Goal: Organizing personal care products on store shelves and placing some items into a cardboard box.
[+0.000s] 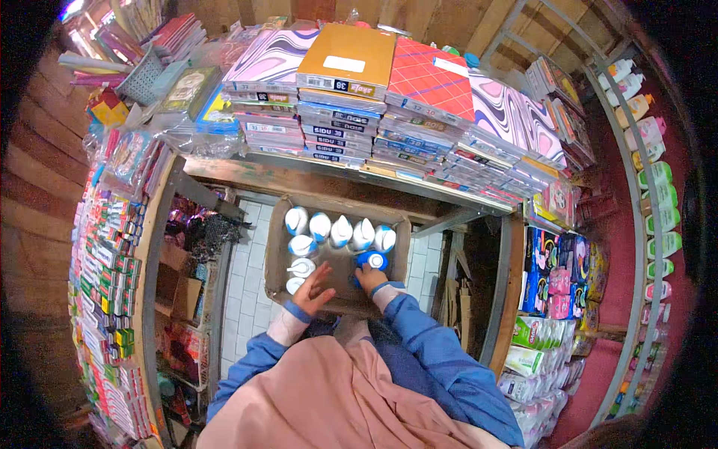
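A brown cardboard box (pixel 275 262) stands in front of me. Along its far and left sides stand several white bottles with blue markings (pixel 342 230). My left hand (pixel 314 290) hovers over the near left part of the box, fingers spread and holding nothing. Close beside it are a white pump-top bottle (pixel 301 267) and another white bottle (pixel 294 285). On the right side of the box, my right hand (pixel 369 280) is closed around a blue bottle with a white cap (pixel 376 261). That hand hides the bottle's lower part.
Beyond the box, a wooden table (pixel 254 166) bears stacks of wrapped books (pixel 340 63). Shelves of small cartons (pixel 108 284) rise on the left. Packaged goods (pixel 550 280) hang at the right, near a rack of bottles (pixel 662 217). White floor tiles (pixel 247 277) show around the box.
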{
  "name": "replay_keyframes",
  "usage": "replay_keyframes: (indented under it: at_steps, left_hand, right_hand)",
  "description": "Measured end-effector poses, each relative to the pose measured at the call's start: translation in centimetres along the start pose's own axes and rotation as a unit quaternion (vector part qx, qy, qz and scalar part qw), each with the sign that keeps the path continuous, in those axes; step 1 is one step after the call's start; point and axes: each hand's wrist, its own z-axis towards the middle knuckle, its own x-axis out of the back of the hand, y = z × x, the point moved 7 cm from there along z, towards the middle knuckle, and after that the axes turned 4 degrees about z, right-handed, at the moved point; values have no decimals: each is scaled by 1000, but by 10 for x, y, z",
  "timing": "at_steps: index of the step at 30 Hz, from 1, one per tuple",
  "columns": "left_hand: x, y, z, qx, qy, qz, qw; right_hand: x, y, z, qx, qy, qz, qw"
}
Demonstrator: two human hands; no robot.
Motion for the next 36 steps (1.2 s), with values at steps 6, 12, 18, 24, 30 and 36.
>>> replay_keyframes:
  at_steps: [6, 12, 18, 24, 30, 36]
  left_hand:
    - [-22, 17, -16, 1, -38, -56, 998]
    - [-42, 37, 0, 15, -52, -45, 998]
    - [-105, 72, 6, -75, -29, -28, 996]
    - [-218, 56, -4, -107, -58, -24, 992]
    - [-355, 92, 2, -130, -142, -84, 978]
    - [-462, 230, 27, -290, -210, -60, 932]
  right_hand:
    - [8, 12, -10, -63, 56, 26, 996]
    - [122, -45, -85, 81, 136, 6, 987]
    - [169, 15, -202, 33, 352, 138, 925]
    - [180, 74, -353, 9, 465, 141, 874]
    - [243, 115, -497, -78, 577, 87, 809]
    - [349, 110, -607, -45, 663, -62, 745]
